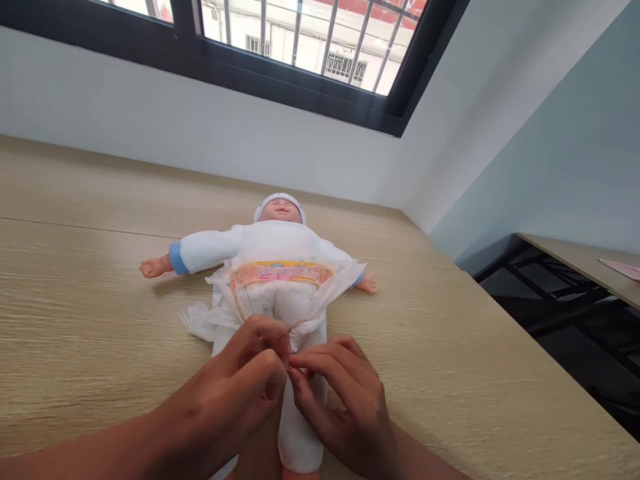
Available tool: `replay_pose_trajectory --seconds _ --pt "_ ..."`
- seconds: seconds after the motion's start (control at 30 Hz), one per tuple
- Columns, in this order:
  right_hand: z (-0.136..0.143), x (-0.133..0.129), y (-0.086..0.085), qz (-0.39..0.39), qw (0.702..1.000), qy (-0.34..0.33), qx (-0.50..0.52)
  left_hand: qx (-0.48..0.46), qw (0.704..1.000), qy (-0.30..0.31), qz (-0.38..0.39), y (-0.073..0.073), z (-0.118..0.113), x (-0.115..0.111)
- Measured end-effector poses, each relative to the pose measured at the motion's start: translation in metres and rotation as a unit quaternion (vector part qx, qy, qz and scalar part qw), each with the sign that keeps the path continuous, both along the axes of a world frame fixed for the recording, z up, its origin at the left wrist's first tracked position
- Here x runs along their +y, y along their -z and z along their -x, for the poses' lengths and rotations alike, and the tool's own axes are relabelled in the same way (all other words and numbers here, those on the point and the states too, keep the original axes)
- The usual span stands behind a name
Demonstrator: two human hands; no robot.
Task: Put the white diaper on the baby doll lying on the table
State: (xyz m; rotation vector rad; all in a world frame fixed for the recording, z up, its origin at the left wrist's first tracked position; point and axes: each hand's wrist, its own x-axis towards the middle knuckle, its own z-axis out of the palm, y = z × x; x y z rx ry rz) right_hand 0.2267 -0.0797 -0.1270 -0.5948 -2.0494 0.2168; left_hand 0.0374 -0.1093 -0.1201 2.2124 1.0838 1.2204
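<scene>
A baby doll (pixel 270 243) in white clothes with blue cuffs lies on its back on the wooden table (pixel 80 320), head toward the window. A white diaper (pixel 280 293) with a yellow and pink waistband wraps its middle, with its side flaps spread out. My left hand (pixel 250 380) and my right hand (pixel 340 393) meet at the doll's crotch, fingertips pinched together on the diaper's lower edge. The hands cover the doll's upper legs; one white leg shows between my wrists.
A white wall and a dark-framed window (pixel 300 60) stand behind the table. The table's right edge drops to a gap with dark metal frames (pixel 560 300). A second wooden table (pixel 585 263) with a pink sheet (pixel 623 269) is at the far right.
</scene>
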Motion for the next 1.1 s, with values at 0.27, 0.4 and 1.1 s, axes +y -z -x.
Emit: replay_pose_trajectory --seconds 0.27,0.4,1.1 --pt "-0.006 0.005 0.004 -0.128 0.984 0.014 -0.121 0.002 0.998 0.025 0.058 0.007 -0.006 0.002" --pt "-0.009 0.006 0.003 -0.141 0.977 0.023 -0.155 0.019 0.996 0.045 0.073 0.002 -0.006 -0.001" --pt "0.003 -0.009 -0.126 -0.367 0.908 0.148 -0.136 -0.069 0.972 -0.058 -0.217 -0.091 -0.004 -0.019"
